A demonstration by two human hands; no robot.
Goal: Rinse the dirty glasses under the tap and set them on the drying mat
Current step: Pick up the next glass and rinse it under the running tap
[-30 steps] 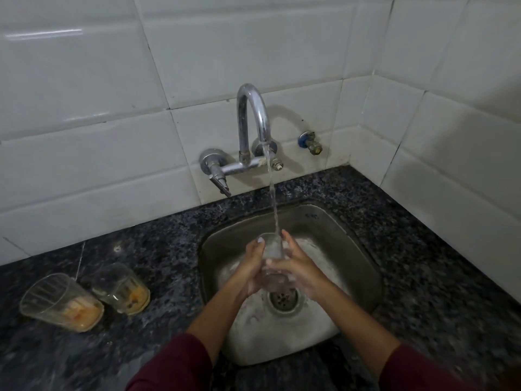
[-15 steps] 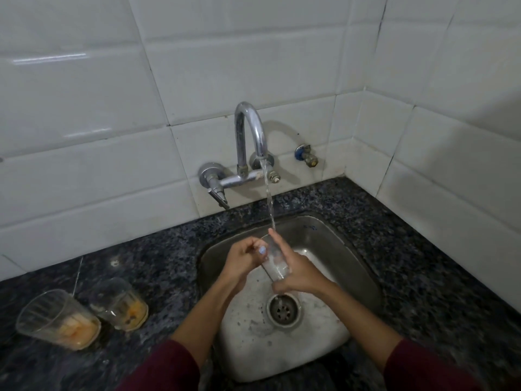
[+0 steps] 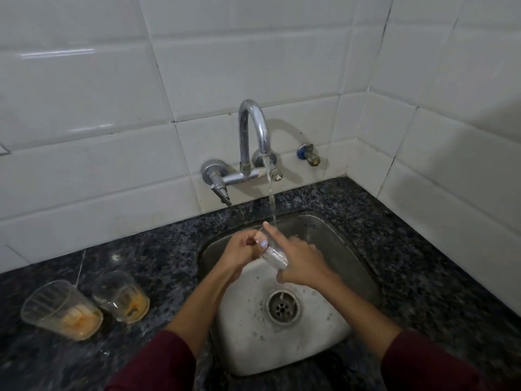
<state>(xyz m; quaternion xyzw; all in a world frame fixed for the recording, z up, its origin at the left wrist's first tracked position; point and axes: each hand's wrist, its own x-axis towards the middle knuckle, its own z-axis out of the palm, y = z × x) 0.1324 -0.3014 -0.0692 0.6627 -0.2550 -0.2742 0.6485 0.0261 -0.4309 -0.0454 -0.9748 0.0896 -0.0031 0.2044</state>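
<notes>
a clear glass [image 3: 275, 253] is held tilted over the steel sink [image 3: 349, 249], its mouth up toward the wall and its base down toward the person, right under the thin stream of water [image 3: 271, 203] that falls from the curved chrome tap [image 3: 253, 131]. the left hand [image 3: 242, 253] grips the glass near its rim from the left, fingers curled round it and the thumb with a pale painted nail pressed on the side that faces the camera. the right hand [image 3: 300, 263] holds the lower part of the glass from the right; its forefinger lies straight along the glass and points up toward the stream, while the other fingers are curled behind the glass, and how they sit there cannot be told. both forearms come up from the bottom edge in dark red sleeves [image 3: 158, 362]. the sink floor is wet, with scattered bubbles round the round drain [image 3: 282, 307]. on the dark speckled granite counter [image 3: 158, 255] to the left of the sink stand two more glasses, touching or nearly so. the nearer, larger dirty glass [image 3: 60, 309] has orange residue in its bottom, and the smaller dirty glass [image 3: 121, 296] just to its right has darker orange residue at its base. the wall behind is covered in white tiles [image 3: 84, 94], and a small brass valve with a blue handle [image 3: 308, 153] sticks out of it to the right of the tap. a lever handle [image 3: 221, 190] hangs down at the left end of the tap body.
</notes>
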